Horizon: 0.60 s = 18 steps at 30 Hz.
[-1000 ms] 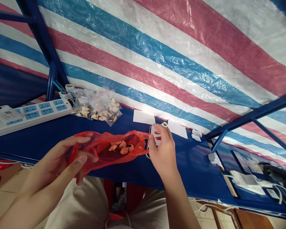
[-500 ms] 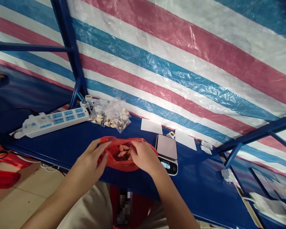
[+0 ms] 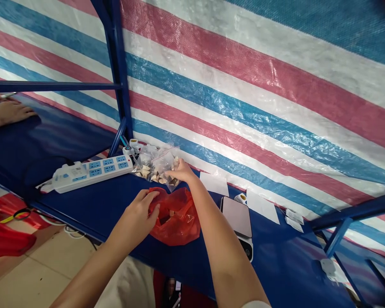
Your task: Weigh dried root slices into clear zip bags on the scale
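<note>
A red plastic bag (image 3: pixel 179 231) sits on the blue table with its mouth up and partly open; a few brownish pieces show inside. My left hand (image 3: pixel 141 214) pinches the left side of its rim between thumb and fingers. Beyond it, clear zip bags (image 3: pixel 162 169) of pale, chunky pieces lie against the striped sheet. My right hand (image 3: pixel 181 172) is at the right end of the nearer zip bag, thumb and fingers closed about its edge. Under my right forearm, a kitchen scale (image 3: pixel 237 216) is partly covered, its display hidden.
A white power strip (image 3: pixel 94 171) lies along the left of the table (image 3: pixel 115 196). White paper sheets (image 3: pixel 263 206) and a small white roll (image 3: pixel 240 198) are behind the scale. Another person's hand (image 3: pixel 11 114) rests on the far-left table. A blue frame post (image 3: pixel 118 64) rises behind.
My right hand has left the red bag's mouth and moved forward to the clear zip bag. My left hand stays on the red bag's rim. The view has shifted left.
</note>
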Available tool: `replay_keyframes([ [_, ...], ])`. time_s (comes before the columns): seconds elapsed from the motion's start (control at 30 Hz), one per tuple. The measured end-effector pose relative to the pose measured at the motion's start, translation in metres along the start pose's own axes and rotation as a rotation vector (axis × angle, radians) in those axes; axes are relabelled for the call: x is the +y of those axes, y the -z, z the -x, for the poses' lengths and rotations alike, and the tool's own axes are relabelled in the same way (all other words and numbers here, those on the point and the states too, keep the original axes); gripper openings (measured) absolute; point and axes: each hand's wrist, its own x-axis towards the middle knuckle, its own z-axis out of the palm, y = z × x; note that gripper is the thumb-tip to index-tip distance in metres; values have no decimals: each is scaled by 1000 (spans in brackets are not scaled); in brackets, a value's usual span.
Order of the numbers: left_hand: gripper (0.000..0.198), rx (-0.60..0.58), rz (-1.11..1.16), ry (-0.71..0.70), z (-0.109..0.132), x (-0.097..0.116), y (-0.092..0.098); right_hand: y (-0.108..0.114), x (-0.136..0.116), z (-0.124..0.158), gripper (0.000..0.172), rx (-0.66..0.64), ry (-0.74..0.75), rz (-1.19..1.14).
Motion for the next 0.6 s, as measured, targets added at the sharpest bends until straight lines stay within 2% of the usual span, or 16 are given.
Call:
replay_keyframes([
  [0.17, 43, -13, 47, 59, -4, -7, 5, 3, 4, -28, 138, 0, -63, 96],
  [0.23, 43, -12, 75, 61, -6, -7, 6, 4, 7, -38, 147, -18, -68, 101],
  [0.3, 42, -9, 96, 70, -8, -5, 8, 4, 13, -46, 148, -20, -78, 103],
  [0.37, 41, -11, 113, 86, -9, -3, 9, 4, 20, -50, 133, -6, -87, 102],
  [0.5, 40, -41, 180, 91, -7, 3, 13, 7, 33, -45, 65, 20, -58, 66],
  [0.53, 39, -49, 204, 89, -5, 6, 15, 10, 34, -41, 56, 39, -42, 51],
  [0.6, 40, -69, 248, 87, -1, 14, 19, 22, 31, -29, 49, 103, -7, 19],
])
